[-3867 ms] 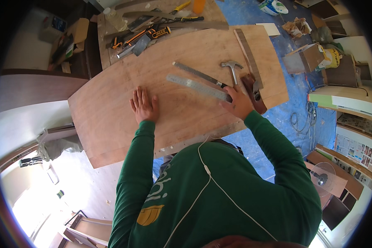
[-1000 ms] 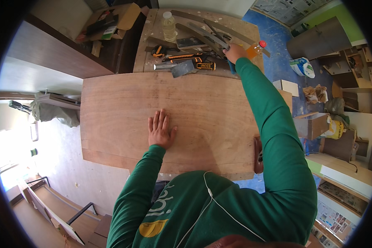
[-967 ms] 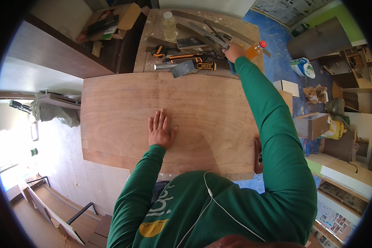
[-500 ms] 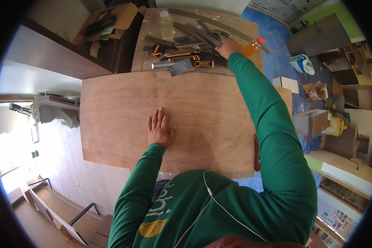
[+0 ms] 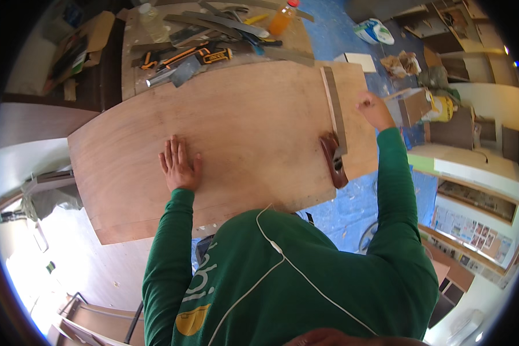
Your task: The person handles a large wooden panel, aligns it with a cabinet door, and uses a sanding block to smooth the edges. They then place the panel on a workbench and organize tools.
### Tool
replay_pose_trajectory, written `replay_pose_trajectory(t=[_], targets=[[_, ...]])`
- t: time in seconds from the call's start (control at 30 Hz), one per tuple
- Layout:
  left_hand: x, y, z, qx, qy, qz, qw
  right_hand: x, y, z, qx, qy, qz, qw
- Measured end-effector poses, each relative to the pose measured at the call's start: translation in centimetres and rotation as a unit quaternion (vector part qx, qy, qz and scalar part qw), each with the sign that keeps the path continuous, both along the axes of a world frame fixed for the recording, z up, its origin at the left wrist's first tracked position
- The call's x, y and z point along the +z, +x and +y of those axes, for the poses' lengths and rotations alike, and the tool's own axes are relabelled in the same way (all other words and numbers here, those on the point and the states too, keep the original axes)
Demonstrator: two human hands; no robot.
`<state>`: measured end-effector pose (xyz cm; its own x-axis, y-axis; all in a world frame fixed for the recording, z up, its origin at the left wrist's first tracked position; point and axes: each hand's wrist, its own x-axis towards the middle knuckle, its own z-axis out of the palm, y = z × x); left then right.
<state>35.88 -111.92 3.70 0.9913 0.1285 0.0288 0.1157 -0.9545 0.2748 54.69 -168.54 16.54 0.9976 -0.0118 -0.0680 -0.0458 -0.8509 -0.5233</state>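
Note:
My left hand (image 5: 180,166) lies flat on a large reddish-brown plywood panel (image 5: 248,115), fingers stretched out and holding nothing. At the panel's right end, my right hand (image 5: 377,111) is raised near the edge with its fingers curled closed. Whatever may be between those fingers is too small to make out. Left of that hand, a narrow wooden strip (image 5: 333,101) lies lengthwise on the panel. A dark red-brown wooden hand plane (image 5: 333,161) sits by the strip's near end.
Beyond the panel, a worktable (image 5: 134,81) carries a pile of flat strips, orange-black cutters (image 5: 185,56), a putty knife (image 5: 185,71), a clear bottle (image 5: 153,23) and an orange drink bottle (image 5: 282,19). Rightward, a cardboard box (image 5: 415,107) and yellow bucket (image 5: 441,108) stand on blue floor covering (image 5: 352,199).
My right hand has left the tool pile and come back to the panel's right end. The view has turned right, bringing the plane and strip into sight. My left hand stays flat.

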Motion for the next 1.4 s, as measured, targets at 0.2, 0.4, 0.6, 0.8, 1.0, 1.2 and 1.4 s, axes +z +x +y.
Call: replay_pose_trajectory(t=[0.2,0.4,0.6,0.8,1.0,1.2,1.4], targets=[[-0.1,0.0,-0.1,-0.005,0.023,-0.011,1.0,-6.5,-11.4,-3.9,-0.088,0.041,0.136,0.986],[0.0,0.3,-0.1,-0.001,0.035,-0.006,0.999,-8.7,-10.5,0.4,-0.085,0.037,0.089,0.992],[-0.2,0.1,0.2,0.002,0.029,0.006,1.0,-7.4,-8.0,2.1,-0.064,-0.057,0.076,0.993],[0.4,0.0,-0.1,0.003,0.008,0.016,1.0,-5.8,-3.6,2.9,-0.043,-0.078,0.025,0.996],[0.6,0.1,-0.1,0.014,-0.002,0.019,1.0,-5.0,7.7,6.5,-0.007,-0.064,-0.004,0.998],[0.8,0.4,-0.1,0.013,-0.002,0.019,1.0,-4.4,20.1,8.5,0.053,-0.233,-0.039,0.97],[0.8,0.4,0.0,0.009,-0.011,0.009,1.0,-6.2,26.1,12.3,0.091,-0.319,-0.017,0.943]])
